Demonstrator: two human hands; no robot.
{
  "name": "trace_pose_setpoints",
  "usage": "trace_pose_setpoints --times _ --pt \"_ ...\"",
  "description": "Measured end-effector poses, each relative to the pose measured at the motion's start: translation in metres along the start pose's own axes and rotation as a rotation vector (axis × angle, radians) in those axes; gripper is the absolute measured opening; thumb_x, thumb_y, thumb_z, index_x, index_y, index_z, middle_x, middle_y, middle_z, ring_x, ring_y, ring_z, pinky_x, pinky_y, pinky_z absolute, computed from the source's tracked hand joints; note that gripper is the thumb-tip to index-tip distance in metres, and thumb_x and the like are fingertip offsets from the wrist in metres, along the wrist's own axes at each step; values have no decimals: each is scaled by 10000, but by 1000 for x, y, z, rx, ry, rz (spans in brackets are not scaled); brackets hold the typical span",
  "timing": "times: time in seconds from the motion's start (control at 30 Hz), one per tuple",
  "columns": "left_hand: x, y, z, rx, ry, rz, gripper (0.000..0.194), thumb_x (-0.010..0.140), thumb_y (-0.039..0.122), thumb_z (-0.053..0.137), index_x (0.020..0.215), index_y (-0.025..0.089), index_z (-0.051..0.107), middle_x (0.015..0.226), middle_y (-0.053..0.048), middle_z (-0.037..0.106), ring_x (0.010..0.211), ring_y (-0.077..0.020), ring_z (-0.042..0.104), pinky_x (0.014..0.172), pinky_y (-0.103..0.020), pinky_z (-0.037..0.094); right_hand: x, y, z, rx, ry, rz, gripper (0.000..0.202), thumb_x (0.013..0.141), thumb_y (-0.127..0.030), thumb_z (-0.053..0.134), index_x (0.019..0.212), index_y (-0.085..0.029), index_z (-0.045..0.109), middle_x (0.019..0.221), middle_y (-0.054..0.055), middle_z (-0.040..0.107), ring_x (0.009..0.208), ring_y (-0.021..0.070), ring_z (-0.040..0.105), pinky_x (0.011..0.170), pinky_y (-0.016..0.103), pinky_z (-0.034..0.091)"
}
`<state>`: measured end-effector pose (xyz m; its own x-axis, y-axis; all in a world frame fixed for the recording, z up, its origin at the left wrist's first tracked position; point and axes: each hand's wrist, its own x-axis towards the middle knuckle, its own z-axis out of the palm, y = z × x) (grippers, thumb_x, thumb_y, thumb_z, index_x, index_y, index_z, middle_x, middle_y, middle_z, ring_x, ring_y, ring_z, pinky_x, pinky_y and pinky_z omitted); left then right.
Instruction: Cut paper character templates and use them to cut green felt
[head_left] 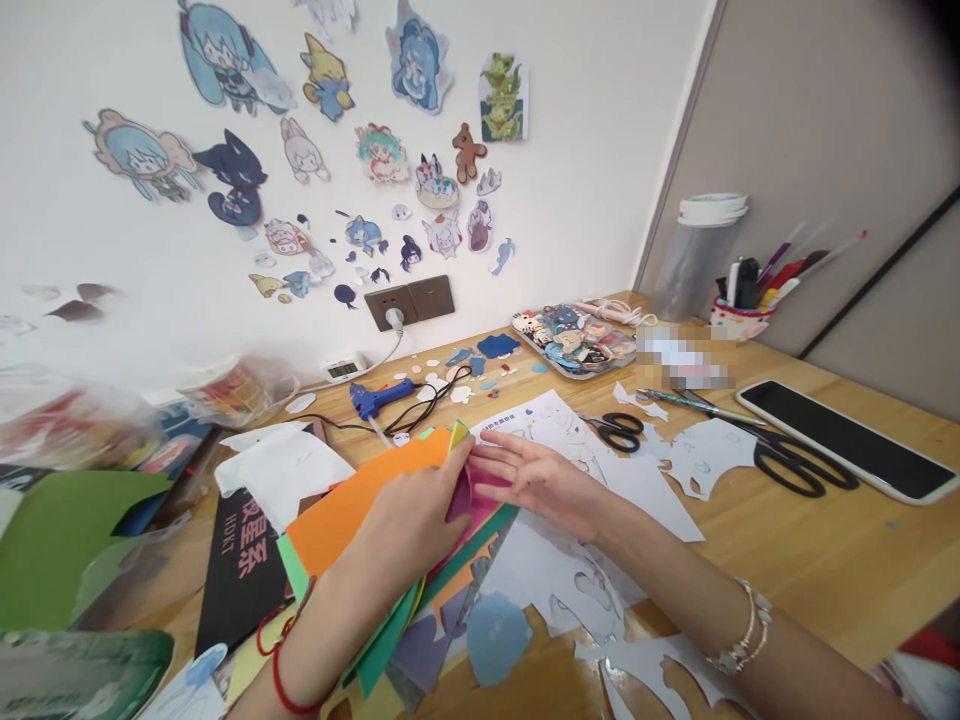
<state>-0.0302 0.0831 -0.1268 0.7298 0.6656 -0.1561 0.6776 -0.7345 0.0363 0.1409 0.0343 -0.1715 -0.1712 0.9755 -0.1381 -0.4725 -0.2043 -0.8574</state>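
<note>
My left hand (420, 510) grips a stack of coloured paper, its thumb and fingers at the top edge. An orange sheet (337, 510) lies uppermost on the left, with pink paper (487, 485) and green paper (382, 650) showing at the other side and below. On the right, my right hand (532, 470) has its fingers stretched out against the pink paper, palm partly turned up. A printed white sheet (645, 490) with line drawings lies beneath that hand. Cut scraps and a light blue paper piece (498, 636) lie under and beside the stack.
Black-handled scissors (619, 432), larger scissors (802, 465), a pen (697, 405) and a phone (847, 440) lie to the right. Behind are a blue glue gun (381, 398) with a cord and a tray of cutouts (574, 340). A pen cup (742, 318) stands at the back right.
</note>
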Motion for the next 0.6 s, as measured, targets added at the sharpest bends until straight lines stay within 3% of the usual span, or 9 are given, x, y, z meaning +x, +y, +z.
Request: trace_pose_setpoints --times 0.1,0.17,0.3,0.47,0.6 --pt "0 3 3 34 9 -10 645 807 365 480 1379 205 227 866 -103 682 746 -307 642 544 -312 417 8 12 -8 -298 246 -59 517 590 -27 415 1083 -159 496 1145 101 527 1093 212 506 982 419 377" --pt "0 4 2 38 4 -13 686 788 415 509 1380 213 228 872 -104 682 761 -307 641 552 -308 418 12 18 -12 -382 333 -87 474 574 -16 445 1012 -170 540 1095 88 527 1106 228 468 1022 437 296" --pt "1 3 -2 44 -20 -17 716 768 401 543 1384 216 228 890 -101 684 774 -306 641 561 -307 421 11 18 -12 -427 363 -83 426 591 -34 485 984 -182 552 1013 77 549 1038 228 494 976 427 335" --pt "1 3 -3 47 0 -11 703 780 455 524 1377 222 235 888 -97 683 770 -318 638 566 -325 428 5 7 -10 -307 330 -55 437 649 -98 433 1077 -182 454 1114 99 548 1001 187 557 874 349 445" --pt "1 4 1 52 14 -11 688 789 470 509 1371 225 235 885 -94 679 765 -310 637 560 -317 420 6 10 -7 -332 316 -85 436 634 -80 408 1048 -206 459 1030 52 610 941 180 570 888 375 421"
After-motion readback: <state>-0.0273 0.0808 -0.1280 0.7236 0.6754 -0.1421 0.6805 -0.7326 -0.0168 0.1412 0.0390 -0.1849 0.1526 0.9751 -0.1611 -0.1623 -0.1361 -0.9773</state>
